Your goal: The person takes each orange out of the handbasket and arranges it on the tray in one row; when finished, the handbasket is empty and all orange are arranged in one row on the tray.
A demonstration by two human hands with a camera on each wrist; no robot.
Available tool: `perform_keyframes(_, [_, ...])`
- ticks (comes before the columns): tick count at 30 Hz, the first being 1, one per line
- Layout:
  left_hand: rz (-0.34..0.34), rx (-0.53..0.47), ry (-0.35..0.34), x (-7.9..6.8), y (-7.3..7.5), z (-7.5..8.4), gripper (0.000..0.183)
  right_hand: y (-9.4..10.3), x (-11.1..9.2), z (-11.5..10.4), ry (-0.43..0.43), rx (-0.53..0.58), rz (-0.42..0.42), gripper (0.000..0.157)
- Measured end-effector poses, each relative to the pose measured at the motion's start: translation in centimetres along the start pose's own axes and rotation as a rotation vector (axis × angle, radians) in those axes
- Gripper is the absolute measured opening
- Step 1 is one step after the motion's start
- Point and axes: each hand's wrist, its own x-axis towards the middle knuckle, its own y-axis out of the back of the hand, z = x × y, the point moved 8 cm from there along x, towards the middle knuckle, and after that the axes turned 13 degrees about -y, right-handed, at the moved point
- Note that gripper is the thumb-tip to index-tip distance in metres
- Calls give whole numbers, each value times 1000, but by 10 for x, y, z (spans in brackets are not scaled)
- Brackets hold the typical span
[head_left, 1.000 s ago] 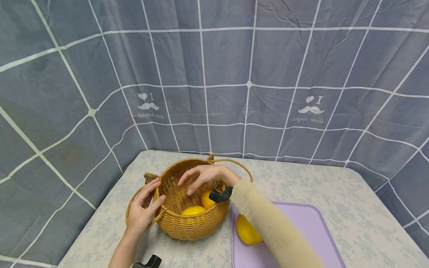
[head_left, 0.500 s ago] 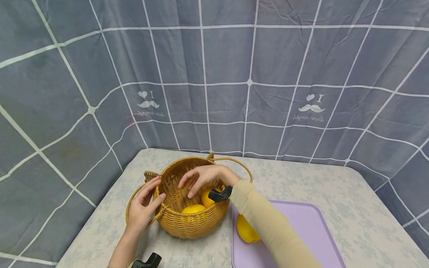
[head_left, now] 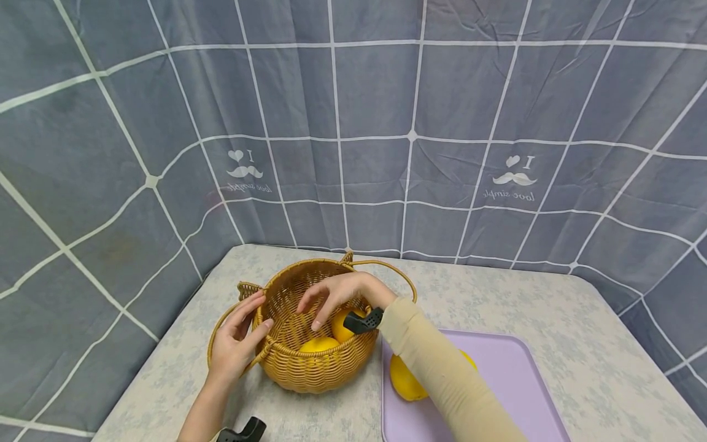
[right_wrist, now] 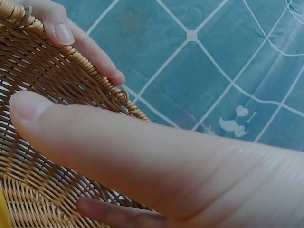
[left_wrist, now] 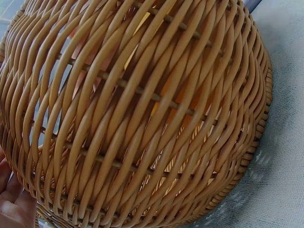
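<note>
A round woven wicker basket (head_left: 315, 377) stands on the table, its looped handles folded outward. My left hand (head_left: 234, 344) holds the basket's left rim, fingertips on the edge and thumb reaching over it. Its fingers also show at the rim in the right wrist view. Inside the basket lie a yellow fruit (head_left: 319, 345) and a more orange, rounded fruit (head_left: 340, 325), the latter partly hidden by a wrist camera. Over the basket's opening hangs my right hand (head_left: 339, 291), fingers loosely bent downward and thumb apart, with nothing between them.
On a lilac tray (head_left: 499, 362) to the right lies a yellow fruit (head_left: 405, 380), partly covered by my right sleeve; yellow also shows beyond the sleeve. A grey-blue curtain with white grid lines (head_left: 375, 172) hangs behind the pale patterned table (head_left: 497, 301).
My right hand has shifted slightly right and down over the basket. More yellow shows beyond the right sleeve on the tray. The left hand and the basket have hardly moved.
</note>
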Motion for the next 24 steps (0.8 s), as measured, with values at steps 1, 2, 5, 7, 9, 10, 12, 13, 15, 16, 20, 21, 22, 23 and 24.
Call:
perform_keyframes(1, [0,0,0,0,0,0,42,0,0,0,-2,-5,-2,50])
perform_keyframes(2, [1,1,1,0,0,0,42,0,0,0,-4,-11,-6,50])
perform_keyframes(5, [3,1,4,0,0,0,42,-1,1,1,-6,-29,-22,53])
perform_keyframes(7, [4,2,4,1,-1,0,42,-3,1,1,-3,-31,-45,55])
perform_keyframes(9, [3,1,4,1,-1,0,42,-5,1,1,-1,-19,-75,57])
perform_keyframes(10, [3,0,5,1,-1,0,42,-6,1,1,0,-17,-87,58])
perform_keyframes(12, [1,2,5,1,-1,1,41,-7,0,1,1,-18,-107,59])
perform_keyframes(13, [1,2,5,1,-1,1,41,-7,0,1,-1,-26,-109,59])
perform_keyframes(15, [2,4,6,1,-1,1,41,-6,1,1,-4,-64,-100,60])
perform_keyframes(16, [3,4,7,1,-1,1,41,-6,1,2,-8,-80,-97,60])
perform_keyframes(20, [9,4,7,2,-2,1,41,-7,1,4,-36,-120,-116,62])
perform_keyframes(21, [10,3,7,2,-2,1,41,-8,1,5,-45,-121,-124,62])
perform_keyframes(22, [12,3,7,2,-2,1,41,-9,1,5,-52,-117,-135,63])
perform_keyframes(23, [13,3,7,2,-2,1,41,-10,1,6,-56,-116,-144,63])
perform_keyframes(24, [14,4,5,2,-2,1,41,-10,2,7,-62,-116,-148,63])
